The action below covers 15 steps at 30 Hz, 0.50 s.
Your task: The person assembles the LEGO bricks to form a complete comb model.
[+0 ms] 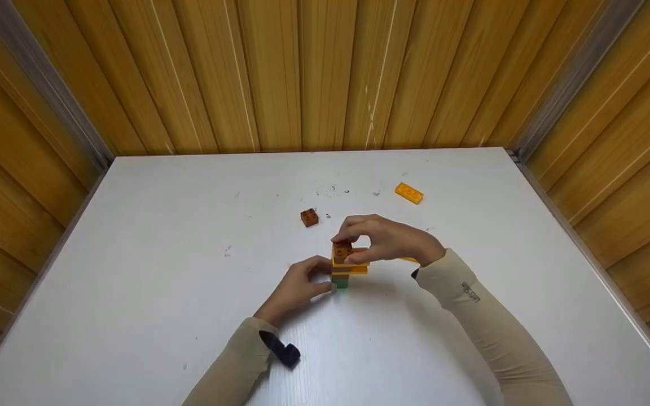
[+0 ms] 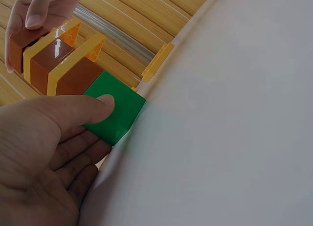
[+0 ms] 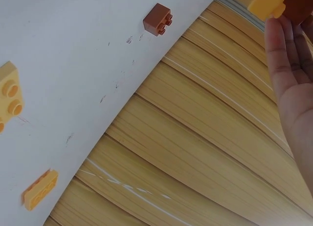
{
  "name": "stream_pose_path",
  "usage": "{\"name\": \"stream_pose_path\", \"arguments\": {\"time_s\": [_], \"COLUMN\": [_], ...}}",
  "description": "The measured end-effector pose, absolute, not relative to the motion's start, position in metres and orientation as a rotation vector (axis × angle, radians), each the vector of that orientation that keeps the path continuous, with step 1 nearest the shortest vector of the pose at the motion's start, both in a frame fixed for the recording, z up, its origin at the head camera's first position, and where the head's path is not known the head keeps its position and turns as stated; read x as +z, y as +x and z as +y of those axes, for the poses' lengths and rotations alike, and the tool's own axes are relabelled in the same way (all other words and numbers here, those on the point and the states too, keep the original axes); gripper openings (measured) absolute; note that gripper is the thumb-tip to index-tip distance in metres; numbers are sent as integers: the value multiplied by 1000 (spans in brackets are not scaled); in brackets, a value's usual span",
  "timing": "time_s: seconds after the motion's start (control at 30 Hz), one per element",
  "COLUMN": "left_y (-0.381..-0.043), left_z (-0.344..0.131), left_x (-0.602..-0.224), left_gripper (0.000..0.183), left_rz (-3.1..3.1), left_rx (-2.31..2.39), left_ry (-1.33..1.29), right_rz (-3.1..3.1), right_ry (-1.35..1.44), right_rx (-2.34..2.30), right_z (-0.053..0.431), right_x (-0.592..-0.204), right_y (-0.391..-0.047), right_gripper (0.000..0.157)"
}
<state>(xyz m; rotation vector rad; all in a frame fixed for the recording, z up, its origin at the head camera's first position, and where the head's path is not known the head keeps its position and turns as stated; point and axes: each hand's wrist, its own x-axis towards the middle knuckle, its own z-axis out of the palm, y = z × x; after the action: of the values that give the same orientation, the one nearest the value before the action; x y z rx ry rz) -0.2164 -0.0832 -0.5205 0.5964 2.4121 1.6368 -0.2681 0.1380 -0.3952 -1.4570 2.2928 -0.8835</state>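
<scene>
A small tower of toy building blocks stands on the white table (image 1: 161,293). At its foot is a green block (image 2: 122,111), pinched by my left hand (image 1: 298,286), whose thumb lies across its face. Above the green come brown blocks (image 2: 77,78) alternating with two yellow plates (image 2: 74,56) that jut out to one side. My right hand (image 1: 395,239) grips the topmost brown block (image 1: 342,251) between thumb and fingers. Whether that block is fully seated on the upper plate cannot be told. The hands partly hide the tower.
A loose brown block (image 1: 309,217) lies behind the tower. Farther back on the right is a yellow plate (image 1: 409,193). Another yellow plate (image 3: 10,96) lies near the right wrist. Wood-patterned panels (image 1: 325,73) rise behind the table and at its sides.
</scene>
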Motion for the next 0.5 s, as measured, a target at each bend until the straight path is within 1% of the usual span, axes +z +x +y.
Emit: {"name": "stream_pose_path", "arguments": {"time_s": [0.5], "left_y": [-217], "left_z": [-83], "left_x": [-521], "left_gripper": [33], "left_rz": [2421], "left_rx": [1622], "left_ry": [589], "right_rz": [2312], "right_ry": [-1352], "right_rx": [-835], "right_z": [134], "right_x": [-393], "right_y": [-266], "right_gripper": [33]}}
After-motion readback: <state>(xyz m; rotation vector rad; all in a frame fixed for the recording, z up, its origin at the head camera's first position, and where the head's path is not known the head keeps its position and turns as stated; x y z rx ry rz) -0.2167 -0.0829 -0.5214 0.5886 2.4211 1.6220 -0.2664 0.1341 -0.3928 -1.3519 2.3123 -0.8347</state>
